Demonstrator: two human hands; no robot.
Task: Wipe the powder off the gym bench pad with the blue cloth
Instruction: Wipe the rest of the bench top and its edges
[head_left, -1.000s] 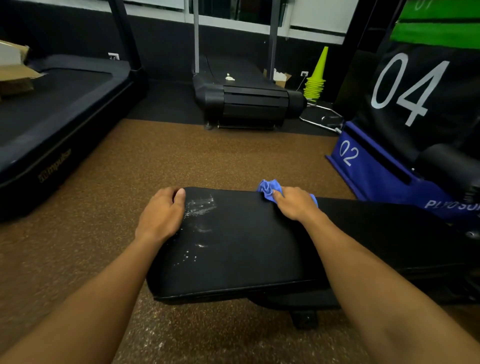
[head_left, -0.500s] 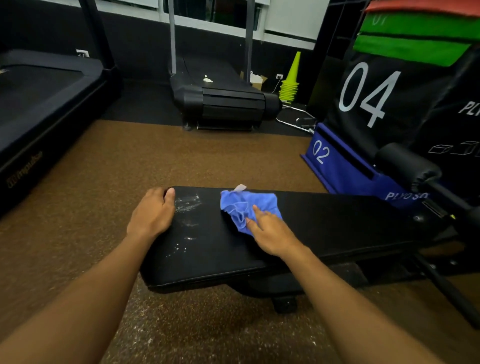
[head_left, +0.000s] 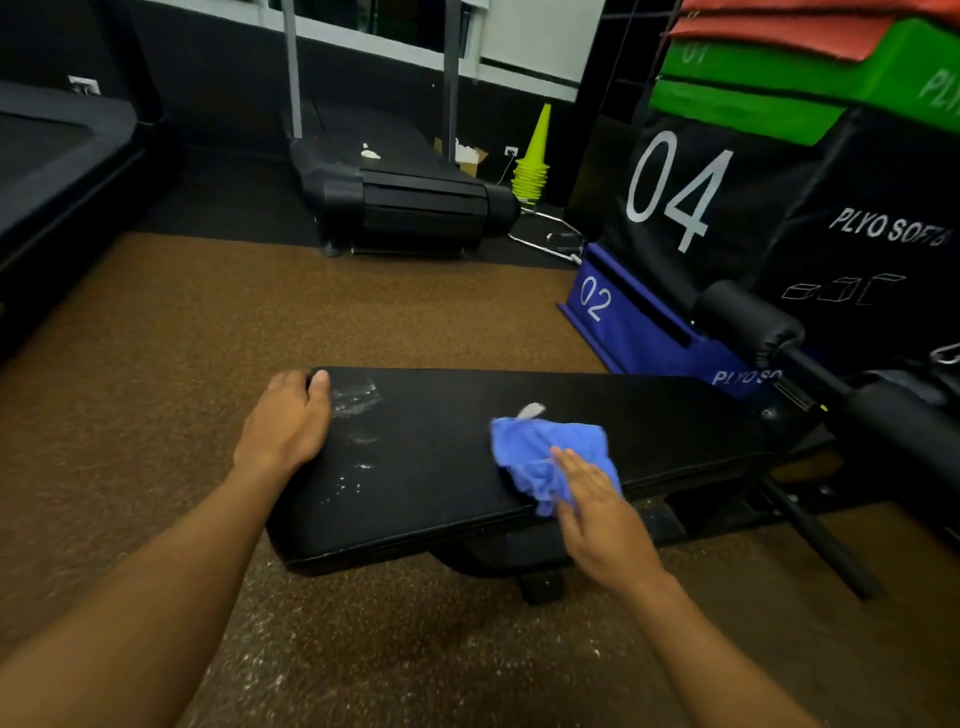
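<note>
A black gym bench pad (head_left: 441, 447) lies across the middle of the view. White powder (head_left: 356, 400) streaks its left end, with smaller specks trailing toward the near edge. My left hand (head_left: 285, 423) rests flat on the pad's left end, thumb beside the powder, holding nothing. The crumpled blue cloth (head_left: 540, 452) with a small white tag lies near the pad's front edge, right of centre. My right hand (head_left: 597, 514) presses on the cloth's near part with fingers extended, the palm overhanging the pad's edge.
Brown rubber flooring (head_left: 260, 312) surrounds the bench. A treadmill (head_left: 405, 202) stands behind, another (head_left: 57, 156) at far left. Stacked plyo boxes (head_left: 779, 208) and a blue box marked 02 (head_left: 623, 322) stand at right, with the bench's black roller (head_left: 748, 322). Green cones (head_left: 532, 161) stand beyond.
My right hand has dragged the blue cloth from the pad's far edge toward the near edge and rightward. The view has shifted left relative to the bench. My left hand stays put.
</note>
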